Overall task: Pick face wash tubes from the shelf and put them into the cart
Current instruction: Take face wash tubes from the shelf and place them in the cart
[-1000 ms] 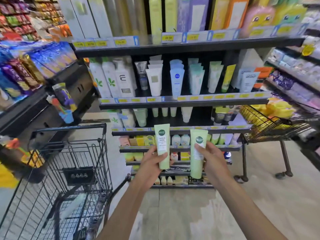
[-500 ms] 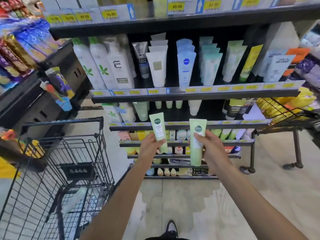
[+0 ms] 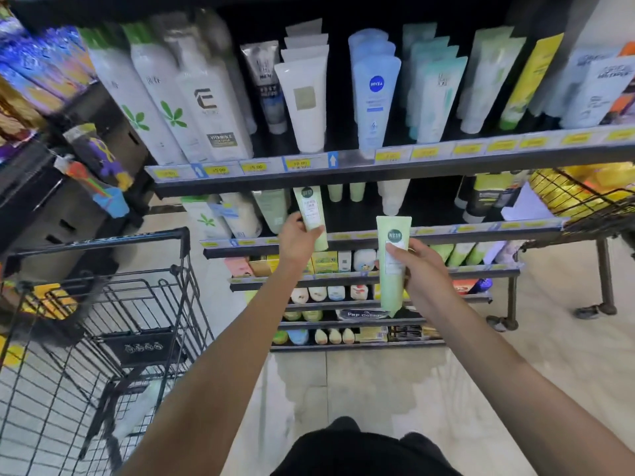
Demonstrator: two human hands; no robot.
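My left hand (image 3: 298, 239) grips a pale green face wash tube (image 3: 312, 214) up at the second shelf's (image 3: 446, 231) front edge, its top reaching in among the tubes there. My right hand (image 3: 421, 269) holds a second pale green tube (image 3: 392, 266) upright, cap down, in front of the lower shelves and apart from them. The black wire cart (image 3: 103, 321) stands at the lower left, well left of both hands; I see something pale and blurred low inside it.
The upper shelf (image 3: 343, 163) carries white bottles and several white and blue tubes. A black side rack (image 3: 41, 187) with snacks stands behind the cart. A wire basket stand (image 3: 584, 201) with yellow goods sits at right. Tiled floor lies below my arms.
The view has tilted down and closer to the shelves. My left hand has lifted its tube to the second shelf's edge. My right hand stays lower with its tube.
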